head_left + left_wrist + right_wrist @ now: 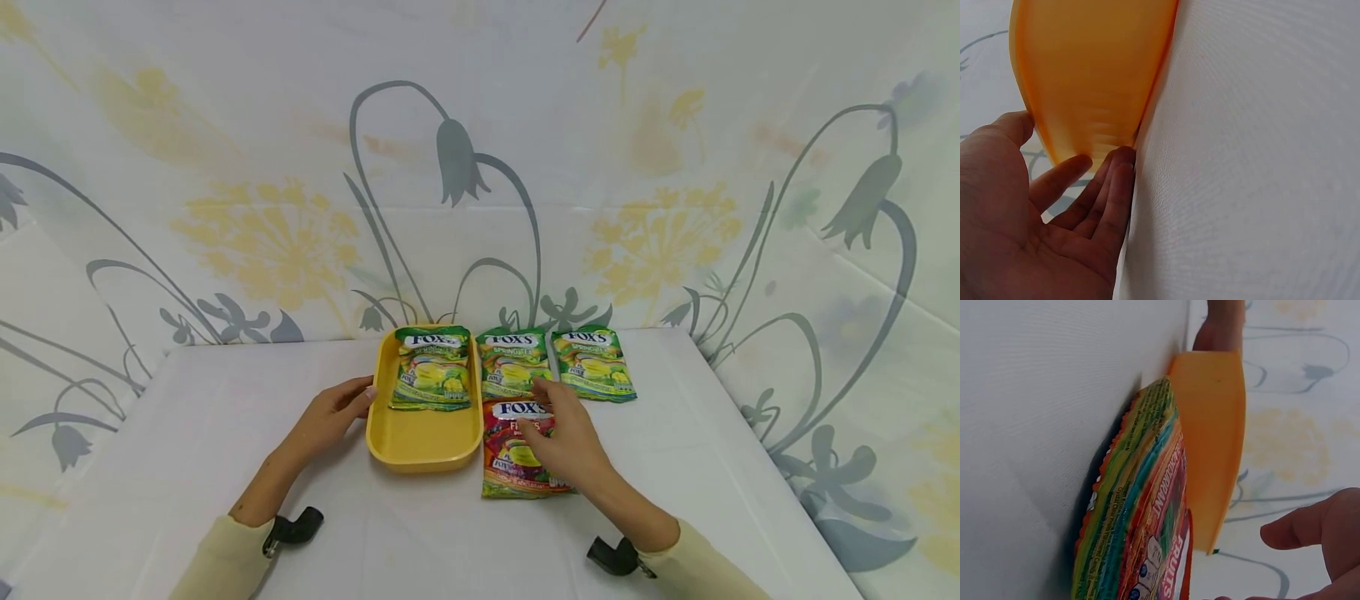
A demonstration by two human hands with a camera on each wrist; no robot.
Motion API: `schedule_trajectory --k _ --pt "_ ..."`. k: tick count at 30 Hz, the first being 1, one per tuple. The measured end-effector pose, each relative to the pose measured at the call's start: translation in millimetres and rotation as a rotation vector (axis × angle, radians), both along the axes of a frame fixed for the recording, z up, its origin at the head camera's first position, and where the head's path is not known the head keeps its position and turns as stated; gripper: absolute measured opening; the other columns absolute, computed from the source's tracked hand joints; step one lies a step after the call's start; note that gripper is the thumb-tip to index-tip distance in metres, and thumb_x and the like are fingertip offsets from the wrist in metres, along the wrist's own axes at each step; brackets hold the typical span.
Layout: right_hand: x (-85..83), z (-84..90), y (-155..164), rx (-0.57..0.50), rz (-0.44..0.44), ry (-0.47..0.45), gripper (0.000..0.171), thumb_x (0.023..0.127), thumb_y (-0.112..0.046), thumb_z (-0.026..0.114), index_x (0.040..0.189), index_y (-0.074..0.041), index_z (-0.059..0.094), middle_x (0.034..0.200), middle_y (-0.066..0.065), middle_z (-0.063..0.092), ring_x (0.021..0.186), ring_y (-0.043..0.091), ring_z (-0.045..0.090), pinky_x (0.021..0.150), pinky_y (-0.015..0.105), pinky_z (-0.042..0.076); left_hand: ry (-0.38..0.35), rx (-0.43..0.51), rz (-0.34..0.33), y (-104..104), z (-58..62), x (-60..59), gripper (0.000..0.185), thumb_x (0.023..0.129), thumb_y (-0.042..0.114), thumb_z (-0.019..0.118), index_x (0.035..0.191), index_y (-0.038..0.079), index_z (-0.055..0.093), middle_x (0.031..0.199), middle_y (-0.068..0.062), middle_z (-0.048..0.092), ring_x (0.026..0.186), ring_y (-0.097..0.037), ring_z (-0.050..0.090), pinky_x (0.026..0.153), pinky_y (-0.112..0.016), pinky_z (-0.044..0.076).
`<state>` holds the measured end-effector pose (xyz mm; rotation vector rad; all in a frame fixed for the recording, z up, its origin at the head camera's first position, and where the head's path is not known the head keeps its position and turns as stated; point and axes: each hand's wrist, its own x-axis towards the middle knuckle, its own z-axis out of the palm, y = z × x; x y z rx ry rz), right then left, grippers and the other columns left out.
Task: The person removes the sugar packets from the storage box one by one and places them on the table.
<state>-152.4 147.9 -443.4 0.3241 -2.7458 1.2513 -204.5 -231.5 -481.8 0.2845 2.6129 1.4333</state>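
In the head view the right hand [564, 442] covers the middle of the red candy packet [517, 454], beside the yellow tray [420, 442], so most of its print is hidden. In the right wrist view that packet [1141, 519] is cut off by the bottom edge, and only fingertips [1310, 528] show. In the left wrist view the tray [1091, 69] runs off the top edge and looks blurred.
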Motion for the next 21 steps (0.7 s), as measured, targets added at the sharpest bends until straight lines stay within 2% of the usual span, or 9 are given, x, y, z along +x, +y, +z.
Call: schedule_trajectory --k 14,21 --pt "-7.7 13.5 -22.3 -0.096 0.072 -0.01 0.066 0.097 -0.012 0.076 0.155 -0.002 0.047 0.146 0.015 0.056 0.128 0.031 0.062 0.109 0.047 0.054 0.007 -0.025 -0.004 -0.3 -0.9 -0.8 0.062 0.112 0.042 0.052 0.157 -0.001 0.047 0.151 -0.023 0.059 0.114 -0.029 0.073 0.105 -0.048 0.057" --pt "-15.0 18.7 -36.2 -0.162 0.112 0.002 0.063 0.099 -0.008 0.073 0.155 -0.001 0.047 0.144 0.021 0.055 0.125 0.037 0.063 0.104 0.051 0.057 0.013 -0.027 -0.004 -0.5 -1.2 -0.9 0.062 0.112 0.042 0.052 0.157 -0.001 0.048 0.15 -0.023 0.06 0.113 -0.029 0.073 0.104 -0.048 0.058"
